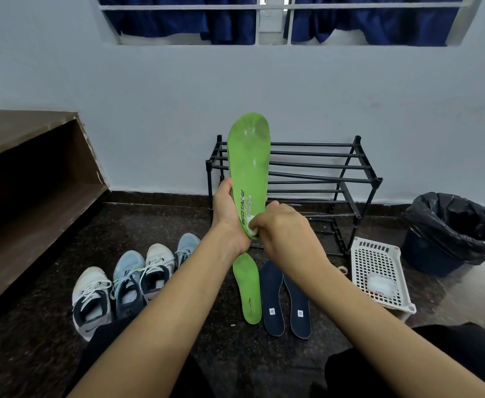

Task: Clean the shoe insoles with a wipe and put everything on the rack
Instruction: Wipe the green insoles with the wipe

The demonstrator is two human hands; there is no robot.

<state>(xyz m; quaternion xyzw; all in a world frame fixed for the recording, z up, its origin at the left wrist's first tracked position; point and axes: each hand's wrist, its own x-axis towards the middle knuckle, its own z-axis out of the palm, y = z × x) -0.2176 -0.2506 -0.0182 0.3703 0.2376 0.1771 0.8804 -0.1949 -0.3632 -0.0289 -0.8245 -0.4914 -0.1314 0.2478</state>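
On the floor nearest: two dark insoles (286, 300) and a green insole (247, 288), four shoes (132, 280) to their left. Above them, left hand (227, 214) grips a second green insole (249, 168) upright; right hand (281, 228) pinches a white wipe (251, 225) against its heel. Behind stands the black rack (316, 179).

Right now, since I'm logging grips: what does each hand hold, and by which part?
The left hand grips the green insole by its heel end, toe pointing up. The right hand pinches a bunched white wipe against that heel.
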